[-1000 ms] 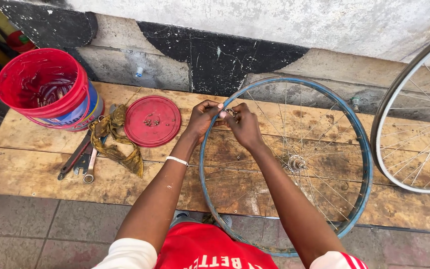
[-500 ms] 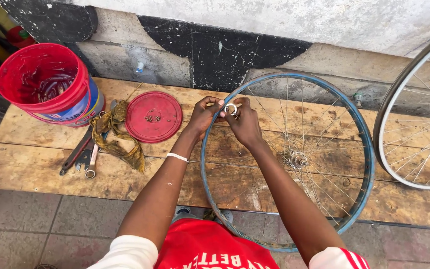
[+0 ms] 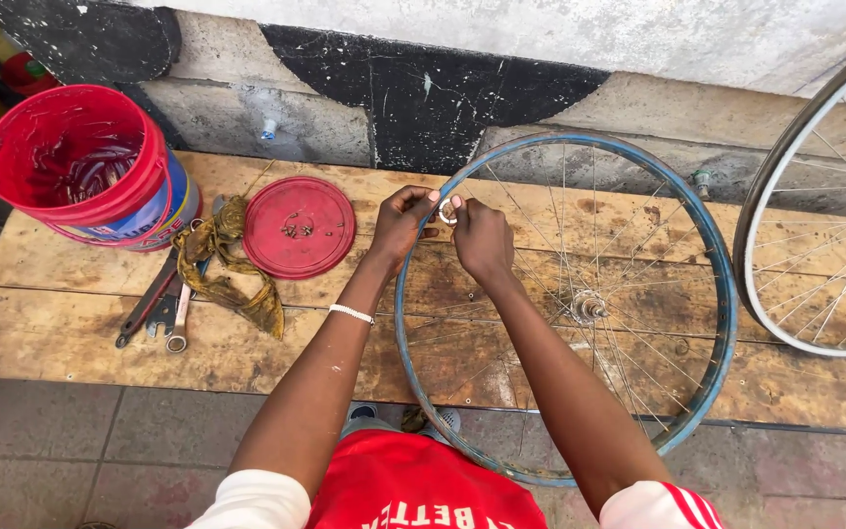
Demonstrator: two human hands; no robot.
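Note:
A blue bicycle wheel rim (image 3: pixel 717 264) with thin spokes and a metal hub (image 3: pixel 587 308) lies on a wooden platform (image 3: pixel 70 323). My left hand (image 3: pixel 401 223) and my right hand (image 3: pixel 480 238) meet over the rim's upper left part. Together they pinch a small round metal ring (image 3: pixel 447 213) between their fingertips. A white band circles my left wrist. Whether the ring touches the rim is hard to tell.
A red bucket (image 3: pixel 80 167) stands at the platform's left end. Beside it lie a red lid (image 3: pixel 299 226) holding small parts, a dirty yellow rag (image 3: pixel 222 260) and wrenches (image 3: pixel 164 309). A second wheel (image 3: pixel 815 225) rests at the right. A concrete wall runs behind.
Both hands stay at the rim's upper left. The small metal ring now shows more plainly between the fingertips. The view has shifted slightly.

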